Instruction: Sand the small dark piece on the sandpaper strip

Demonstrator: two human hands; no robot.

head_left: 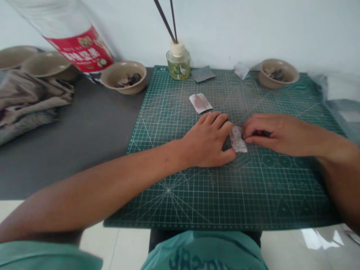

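The right hand (281, 135) has its fingers (253, 125) curled together over the right end of a pale, speckled strip of sandpaper (238, 139), with the thumb tucked below, and seems to pinch it. The left hand (206, 140) lies loosely open on the green cutting mat (253, 202), its fingers slightly spread and pointing toward the strip. Its fingertips are just beside the strip's left edge, and the thumb reaches its lower left corner. The strip lies flat on the mat between the two hands.

Just beyond the left fingers lies a second pale piece of sandpaper (200, 103), tilted on the mat. Farther from the fingers, along the mat's far edge, are a dark grey sheet (203, 74), a pale crumpled scrap (242, 70), and a glass reed diffuser (178, 62) holding dark sticks. A tan bowl (278, 73) with dark pieces inside sits at the far right corner of the mat. Another tan bowl (123, 77) with dark pieces stands on the grey surface (78, 150) just off the far left corner. Farther left are a crumpled cloth (28, 105), two more bowls (46, 63), and a clear bottle with a red label (78, 48).
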